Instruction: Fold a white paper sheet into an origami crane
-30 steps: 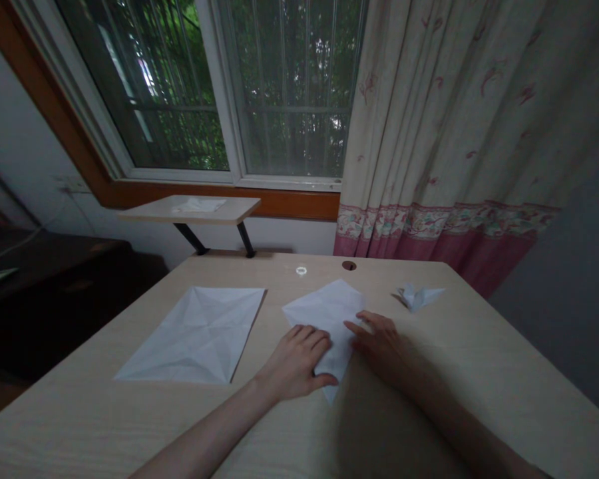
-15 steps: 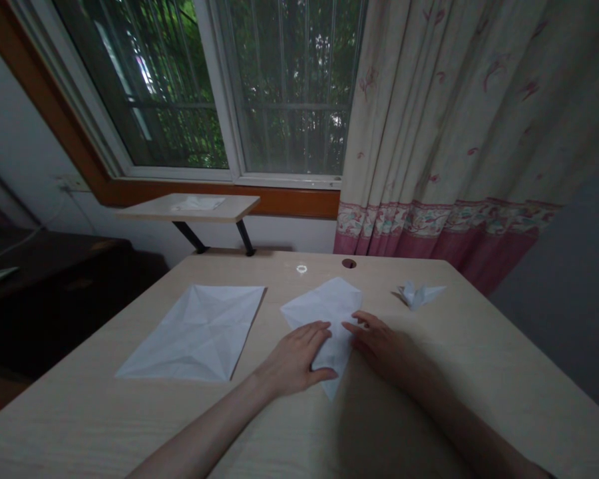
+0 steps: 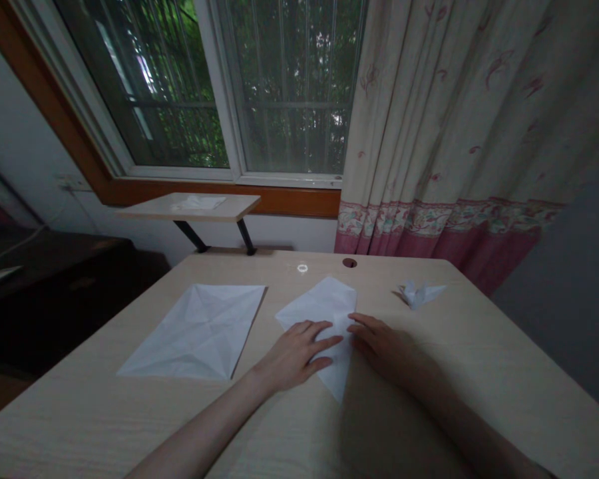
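A partly folded sheet of white paper (image 3: 324,297) lies on the desk in front of me, one point toward me and its right edge folded in. My left hand (image 3: 299,352) rests on it with fingers spread, covering its middle-left part. At the paper's right edge is my right hand (image 3: 379,339), its fingertips touching the edge and its fingers slightly apart. To the right stands a folded paper crane (image 3: 415,294). On the left lies a creased, unfolded square of white paper (image 3: 194,332).
The pale wooden desk (image 3: 279,426) has a round cable hole (image 3: 349,263) and a small white ring-shaped mark (image 3: 302,268) near its back edge. A raised shelf (image 3: 154,209) at the back left carries a white paper item (image 3: 199,202). A curtain (image 3: 429,133) hangs behind.
The folded paper has turned slightly, its near point shifting right and its far end left. My left hand's fingers have spread a little; the right hand has barely moved.
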{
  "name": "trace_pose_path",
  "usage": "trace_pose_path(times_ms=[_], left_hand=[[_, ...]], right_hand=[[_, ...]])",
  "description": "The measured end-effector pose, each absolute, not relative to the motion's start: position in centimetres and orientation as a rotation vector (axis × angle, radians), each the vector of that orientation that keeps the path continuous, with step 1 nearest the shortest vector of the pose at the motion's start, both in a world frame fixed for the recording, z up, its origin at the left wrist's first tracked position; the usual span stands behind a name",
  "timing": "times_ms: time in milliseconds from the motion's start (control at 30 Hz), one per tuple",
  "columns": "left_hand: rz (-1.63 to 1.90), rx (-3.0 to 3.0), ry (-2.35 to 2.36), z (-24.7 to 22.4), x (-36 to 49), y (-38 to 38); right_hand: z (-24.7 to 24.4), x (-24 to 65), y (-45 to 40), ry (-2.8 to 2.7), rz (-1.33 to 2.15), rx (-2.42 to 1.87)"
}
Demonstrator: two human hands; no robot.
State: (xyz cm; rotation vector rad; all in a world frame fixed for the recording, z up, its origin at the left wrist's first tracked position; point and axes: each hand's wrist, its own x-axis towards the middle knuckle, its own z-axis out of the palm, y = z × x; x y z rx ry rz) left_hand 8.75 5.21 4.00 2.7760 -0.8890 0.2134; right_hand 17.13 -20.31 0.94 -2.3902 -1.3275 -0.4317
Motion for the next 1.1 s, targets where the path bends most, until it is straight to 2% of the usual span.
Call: trace_pose_path(times_ms=[433,800,1100], left_hand=[[0.237,2.777,-0.849,3.7,8.7,5.3],[0.174,2.738,-0.812,3.6,8.8,5.3],[0.152,2.75,-0.809,3.7,8.8,5.4]], right_hand=[[1.3,17.1,-20.3,-1.264,-0.528,-2.375],[1.7,16.7,-19.8,-1.071,-0.491,-2.59],[0.7,17.0,-20.0,-1.187,-0.561,-2.572]])
